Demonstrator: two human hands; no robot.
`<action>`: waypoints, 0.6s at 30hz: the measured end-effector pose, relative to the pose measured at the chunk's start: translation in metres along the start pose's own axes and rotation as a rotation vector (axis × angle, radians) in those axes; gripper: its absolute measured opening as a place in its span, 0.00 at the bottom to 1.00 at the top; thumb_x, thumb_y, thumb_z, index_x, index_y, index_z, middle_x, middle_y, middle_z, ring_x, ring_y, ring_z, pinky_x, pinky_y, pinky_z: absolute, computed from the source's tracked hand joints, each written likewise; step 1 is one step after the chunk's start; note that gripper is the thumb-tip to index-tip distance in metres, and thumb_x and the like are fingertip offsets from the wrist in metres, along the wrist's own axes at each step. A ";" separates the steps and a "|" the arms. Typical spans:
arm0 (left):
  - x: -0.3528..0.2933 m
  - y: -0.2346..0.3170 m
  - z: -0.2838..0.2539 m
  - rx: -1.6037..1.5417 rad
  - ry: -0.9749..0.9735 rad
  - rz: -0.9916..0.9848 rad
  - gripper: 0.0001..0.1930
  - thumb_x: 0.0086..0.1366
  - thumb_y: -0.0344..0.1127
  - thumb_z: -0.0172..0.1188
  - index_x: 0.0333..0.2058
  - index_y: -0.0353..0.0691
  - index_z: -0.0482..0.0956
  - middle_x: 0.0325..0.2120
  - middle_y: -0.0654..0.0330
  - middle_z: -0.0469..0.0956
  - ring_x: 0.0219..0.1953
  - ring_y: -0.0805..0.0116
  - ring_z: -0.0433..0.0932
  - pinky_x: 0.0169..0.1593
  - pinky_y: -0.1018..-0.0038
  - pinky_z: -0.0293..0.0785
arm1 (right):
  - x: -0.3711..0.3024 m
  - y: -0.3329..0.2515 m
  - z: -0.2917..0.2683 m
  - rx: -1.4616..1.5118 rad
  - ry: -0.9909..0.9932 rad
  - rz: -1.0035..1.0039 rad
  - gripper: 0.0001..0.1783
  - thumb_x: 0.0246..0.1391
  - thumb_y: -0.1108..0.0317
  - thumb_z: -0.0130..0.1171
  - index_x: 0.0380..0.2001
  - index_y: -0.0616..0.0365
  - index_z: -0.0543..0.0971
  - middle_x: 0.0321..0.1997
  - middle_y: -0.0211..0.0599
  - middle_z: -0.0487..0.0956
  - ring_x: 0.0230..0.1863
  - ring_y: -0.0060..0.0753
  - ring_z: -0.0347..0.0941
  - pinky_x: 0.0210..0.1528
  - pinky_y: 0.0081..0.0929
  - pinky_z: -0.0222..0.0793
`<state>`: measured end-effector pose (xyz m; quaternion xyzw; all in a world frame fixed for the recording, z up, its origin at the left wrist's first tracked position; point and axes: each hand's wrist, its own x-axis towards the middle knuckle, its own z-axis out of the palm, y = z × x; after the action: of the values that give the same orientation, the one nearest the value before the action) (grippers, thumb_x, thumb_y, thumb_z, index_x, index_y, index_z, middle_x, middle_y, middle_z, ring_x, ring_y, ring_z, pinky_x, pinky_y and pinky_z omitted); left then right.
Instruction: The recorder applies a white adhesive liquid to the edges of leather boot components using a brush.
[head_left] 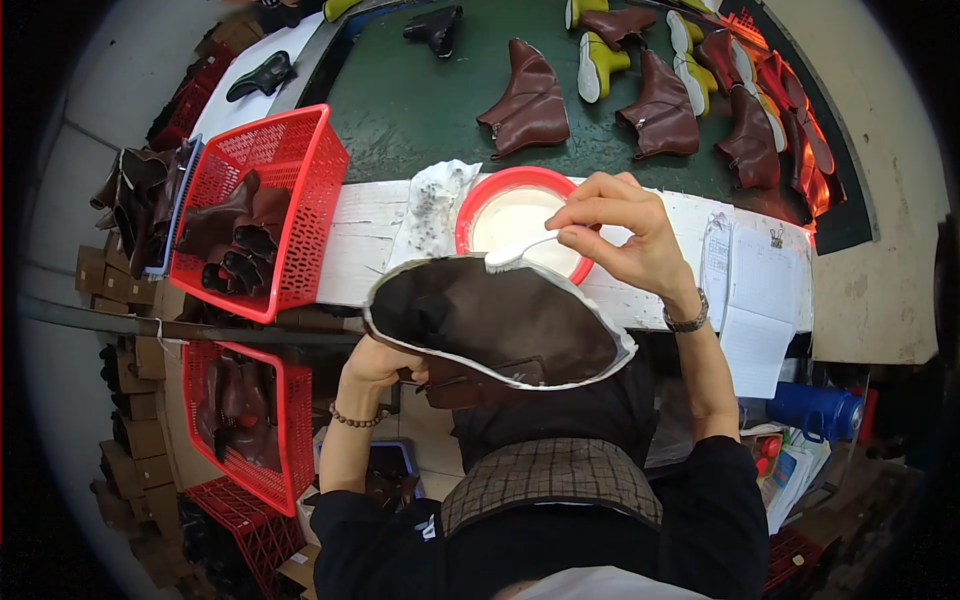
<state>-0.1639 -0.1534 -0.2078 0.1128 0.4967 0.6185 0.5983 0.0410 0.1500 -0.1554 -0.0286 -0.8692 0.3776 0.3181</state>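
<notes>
A brown leather boot upper [480,375] is turned with its open bottom toward me, its dark inside framed by a pale white edge. My left hand [383,362] is closed on it from beneath at the left; part of the fingers is hidden behind the leather. Between thumb and fingertips, my right hand [625,230] pinches the thin handle of a small white brush [508,255]. The brush's bristles lie at the far edge of the upper. Just beyond, a red bowl [466,222] of white, creamy liquid stands on the white ledge, partly covered by the upper and my right hand.
A stained white cloth [432,205] lies left of the bowl. Red baskets [322,165] of boot uppers stand at the left. On the green belt [400,110] are several brown boot uppers [530,100] and yellow-green lasts [598,68]. Papers [757,300] and a blue jug [815,412] are at right.
</notes>
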 end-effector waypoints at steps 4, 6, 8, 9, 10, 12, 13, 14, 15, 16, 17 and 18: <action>0.007 0.007 0.017 0.119 -0.068 -0.104 0.26 0.45 0.08 0.54 0.47 0.28 0.76 0.20 0.58 0.74 0.17 0.69 0.71 0.21 0.71 0.67 | 0.013 -0.001 -0.001 -0.072 -0.065 -0.058 0.07 0.51 0.66 0.74 0.35 0.49 0.89 0.34 0.24 0.82 0.34 0.23 0.75 0.43 0.26 0.58; 0.011 0.008 0.025 0.143 -0.110 -0.115 0.20 0.48 0.10 0.53 0.41 0.27 0.77 0.18 0.58 0.73 0.17 0.70 0.69 0.21 0.71 0.65 | 0.024 -0.001 0.004 -0.072 -0.066 -0.135 0.07 0.51 0.65 0.74 0.35 0.48 0.89 0.34 0.23 0.82 0.34 0.23 0.74 0.44 0.27 0.58; 0.017 0.005 0.030 0.133 -0.158 -0.231 0.15 0.50 0.11 0.53 0.37 0.28 0.77 0.17 0.58 0.72 0.16 0.70 0.68 0.21 0.70 0.66 | 0.032 -0.001 0.010 -0.071 -0.061 -0.207 0.07 0.51 0.65 0.73 0.35 0.48 0.89 0.35 0.23 0.82 0.35 0.23 0.74 0.44 0.27 0.58; 0.022 0.002 0.030 0.141 -0.231 -0.260 0.13 0.51 0.12 0.52 0.36 0.28 0.77 0.17 0.57 0.73 0.16 0.68 0.69 0.22 0.69 0.67 | 0.035 -0.001 0.015 -0.053 -0.094 -0.227 0.08 0.49 0.66 0.74 0.35 0.48 0.89 0.36 0.23 0.82 0.37 0.23 0.75 0.46 0.27 0.58; 0.024 0.000 0.029 0.143 -0.231 -0.259 0.13 0.51 0.12 0.52 0.36 0.28 0.77 0.17 0.57 0.73 0.16 0.68 0.69 0.22 0.69 0.67 | 0.038 0.000 0.018 -0.048 -0.137 -0.239 0.10 0.47 0.68 0.75 0.35 0.49 0.89 0.37 0.24 0.82 0.40 0.23 0.75 0.47 0.27 0.58; 0.026 -0.003 0.023 0.081 -0.275 -0.270 0.13 0.51 0.13 0.53 0.36 0.28 0.77 0.17 0.56 0.72 0.16 0.67 0.69 0.22 0.69 0.67 | 0.038 0.004 0.019 -0.042 -0.102 -0.282 0.09 0.50 0.65 0.75 0.36 0.47 0.88 0.36 0.22 0.82 0.38 0.23 0.76 0.48 0.27 0.59; 0.024 -0.004 0.019 0.098 -0.172 -0.243 0.14 0.50 0.13 0.53 0.36 0.28 0.77 0.18 0.56 0.73 0.16 0.67 0.69 0.22 0.69 0.67 | 0.035 0.007 0.018 0.001 -0.062 -0.254 0.09 0.49 0.66 0.75 0.36 0.47 0.88 0.36 0.22 0.82 0.38 0.24 0.76 0.49 0.27 0.60; 0.020 -0.002 0.014 0.090 -0.147 -0.185 0.19 0.48 0.11 0.55 0.41 0.27 0.77 0.19 0.55 0.74 0.17 0.67 0.70 0.22 0.69 0.68 | 0.031 0.011 0.015 0.043 -0.023 -0.219 0.10 0.48 0.67 0.76 0.36 0.48 0.89 0.36 0.22 0.82 0.39 0.24 0.76 0.50 0.27 0.60; 0.017 0.000 0.009 0.042 -0.120 -0.140 0.24 0.46 0.10 0.55 0.45 0.28 0.76 0.20 0.54 0.75 0.18 0.67 0.71 0.22 0.69 0.68 | 0.023 0.013 0.010 0.062 -0.005 -0.161 0.10 0.47 0.70 0.76 0.35 0.50 0.89 0.36 0.25 0.82 0.39 0.25 0.77 0.50 0.27 0.62; 0.012 0.002 0.005 -0.008 -0.093 -0.096 0.29 0.44 0.08 0.56 0.49 0.29 0.76 0.22 0.53 0.76 0.18 0.67 0.71 0.22 0.69 0.69 | 0.014 0.016 0.009 0.050 -0.013 -0.161 0.10 0.47 0.70 0.76 0.35 0.50 0.89 0.36 0.25 0.82 0.39 0.25 0.77 0.50 0.27 0.62; 0.010 0.003 0.003 -0.059 -0.060 -0.028 0.37 0.41 0.05 0.57 0.55 0.32 0.73 0.25 0.51 0.78 0.19 0.65 0.74 0.22 0.69 0.71 | 0.004 0.019 0.008 0.099 0.042 -0.089 0.10 0.47 0.71 0.75 0.35 0.51 0.89 0.35 0.25 0.82 0.39 0.25 0.77 0.50 0.27 0.62; 0.008 0.004 0.003 -0.072 0.034 0.084 0.38 0.42 0.06 0.61 0.56 0.33 0.73 0.27 0.50 0.79 0.20 0.62 0.76 0.21 0.68 0.72 | -0.006 0.022 0.009 0.148 0.099 -0.017 0.10 0.47 0.71 0.75 0.35 0.52 0.89 0.35 0.26 0.82 0.39 0.25 0.77 0.49 0.27 0.63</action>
<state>-0.1662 -0.1444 -0.2071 0.1013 0.4789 0.6626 0.5668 0.0369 0.1584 -0.1784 -0.0166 -0.8223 0.4361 0.3652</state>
